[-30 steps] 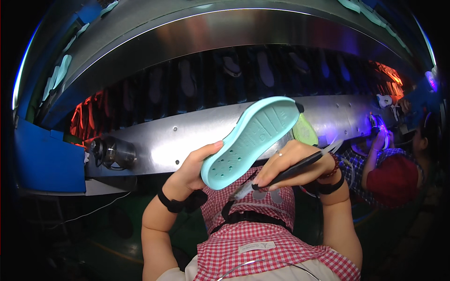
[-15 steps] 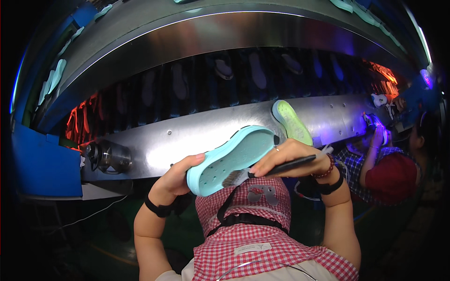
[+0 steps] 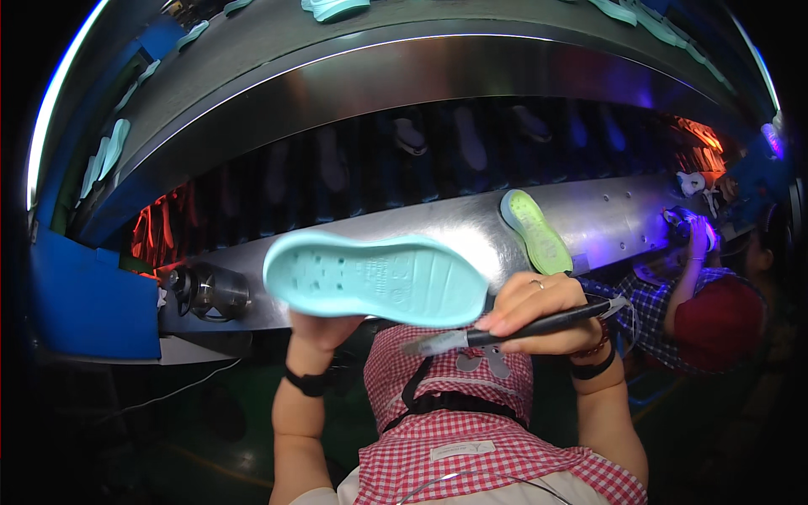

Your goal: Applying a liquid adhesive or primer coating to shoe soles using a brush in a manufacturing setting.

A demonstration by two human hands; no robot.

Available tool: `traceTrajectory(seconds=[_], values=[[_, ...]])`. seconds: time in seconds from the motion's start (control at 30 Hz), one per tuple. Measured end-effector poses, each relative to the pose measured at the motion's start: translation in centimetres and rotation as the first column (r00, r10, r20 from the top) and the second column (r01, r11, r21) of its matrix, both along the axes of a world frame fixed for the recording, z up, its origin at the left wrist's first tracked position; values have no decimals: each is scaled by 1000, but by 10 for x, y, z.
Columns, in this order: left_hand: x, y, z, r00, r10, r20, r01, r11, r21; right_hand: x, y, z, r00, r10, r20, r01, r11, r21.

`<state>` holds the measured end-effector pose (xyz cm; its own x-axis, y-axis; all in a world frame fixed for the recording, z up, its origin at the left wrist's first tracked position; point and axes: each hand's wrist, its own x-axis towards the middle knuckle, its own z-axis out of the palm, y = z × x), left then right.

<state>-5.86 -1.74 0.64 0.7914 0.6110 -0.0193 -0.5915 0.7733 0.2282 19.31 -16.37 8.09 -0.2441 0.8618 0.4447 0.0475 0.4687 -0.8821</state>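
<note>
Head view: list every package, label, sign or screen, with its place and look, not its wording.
Small white rectangular cloth label: sewn on the red-and-white checked apron, low centre.
Moulded marking patch: middle of the pale turquoise rubber shoe sole, same colour, raised lines.
No packages, signs or screens show.

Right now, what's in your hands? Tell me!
Left hand under mint shoe sole, holding it up. Right hand gripping black pen tool, fingertips on sole. Green sole behind on metal ledge.

1. The pale blue shoe sole (image 3: 376, 279) has been swung from a steep tilt at frame centre-right to nearly level, reaching towards centre-left.
2. The left hand (image 3: 324, 326) has been brought beneath it.
3. The green sole (image 3: 535, 231) has been uncovered at right of centre.
</note>
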Motion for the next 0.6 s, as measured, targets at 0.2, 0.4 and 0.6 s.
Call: traceTrajectory(seconds=[0.2,0.4,0.6], values=[[46,-21,-25,983,-24,-179,22,1000,-18,-28,28,-56,930,-359,-78,286,841,-459],[59,-34,-26,901,217,-374,-236,972,-4,-41,39,-51,889,-453,58,453,859,-237],[42,-14,-21,925,323,-202,-282,937,206,-40,7,-41,922,-207,328,183,978,104]])
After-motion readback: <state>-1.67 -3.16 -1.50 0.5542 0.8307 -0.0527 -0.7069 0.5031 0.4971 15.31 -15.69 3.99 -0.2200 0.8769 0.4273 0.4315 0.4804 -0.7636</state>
